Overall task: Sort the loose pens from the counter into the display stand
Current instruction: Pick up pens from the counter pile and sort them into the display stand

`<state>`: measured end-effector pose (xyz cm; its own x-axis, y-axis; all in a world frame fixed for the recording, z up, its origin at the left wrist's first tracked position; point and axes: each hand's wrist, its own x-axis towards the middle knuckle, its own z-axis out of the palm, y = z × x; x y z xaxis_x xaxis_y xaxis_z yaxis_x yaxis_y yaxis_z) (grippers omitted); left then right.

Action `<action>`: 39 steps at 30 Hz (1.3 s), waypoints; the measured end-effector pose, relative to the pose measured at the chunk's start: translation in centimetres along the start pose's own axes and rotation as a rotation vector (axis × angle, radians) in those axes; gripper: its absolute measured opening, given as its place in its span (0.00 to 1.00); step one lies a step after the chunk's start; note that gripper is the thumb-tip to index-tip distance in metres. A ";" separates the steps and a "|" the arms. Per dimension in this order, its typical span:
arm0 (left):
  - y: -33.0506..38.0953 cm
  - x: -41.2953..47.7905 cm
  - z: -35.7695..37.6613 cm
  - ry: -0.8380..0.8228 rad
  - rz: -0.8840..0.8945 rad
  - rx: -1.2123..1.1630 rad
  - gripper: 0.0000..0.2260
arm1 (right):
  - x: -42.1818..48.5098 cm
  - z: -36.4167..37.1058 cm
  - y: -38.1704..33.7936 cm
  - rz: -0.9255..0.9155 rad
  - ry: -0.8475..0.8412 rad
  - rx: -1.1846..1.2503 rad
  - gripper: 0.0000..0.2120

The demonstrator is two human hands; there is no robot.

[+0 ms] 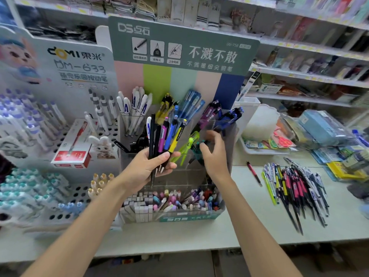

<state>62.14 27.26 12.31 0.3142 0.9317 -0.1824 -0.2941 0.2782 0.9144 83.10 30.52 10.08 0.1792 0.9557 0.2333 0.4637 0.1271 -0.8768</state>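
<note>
the counter [249, 220] carries the display stand [185, 80], whose clear compartments hold white, blue and purple pens grouped by kind. the loose pens [293, 188] lie heaped to its right. the left hand [147, 166] grips a mixed bundle [165, 136]. the right hand [214, 154] pinches a teal pen [196, 151] at a middle compartment. it is best dropped tip-down among matching ones.

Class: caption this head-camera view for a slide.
Left hand grips a bunch of pens; right hand holds a teal pen at the clear display stand, loose pens lying on the counter.
</note>
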 end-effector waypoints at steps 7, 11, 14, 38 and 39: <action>0.2 0.3 0.2 -0.010 0.002 0.008 0.11 | 0.1 0.2 0.0 -0.156 -0.087 -0.209 0.22; 0.3 0.5 0.4 -0.018 0.002 -0.001 0.11 | 0.5 -0.2 -0.8 -0.145 -0.034 -0.150 0.15; 0.5 0.5 0.3 -0.024 0.011 -0.002 0.11 | 0.5 -1.0 -0.7 -0.115 0.019 -0.111 0.11; 4.3 -0.9 -0.2 -0.256 0.030 0.035 0.14 | 2.9 -1.0 -13.1 -0.111 -0.439 0.178 0.06; 4.4 -1.0 -0.3 -0.269 0.034 0.051 0.13 | 2.9 -0.9 -13.2 -0.104 -0.473 0.161 0.06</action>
<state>60.31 27.62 16.40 0.5351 0.8430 -0.0545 -0.2654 0.2291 0.9365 78.26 31.39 22.71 -0.2908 0.9466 0.1396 0.3117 0.2316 -0.9215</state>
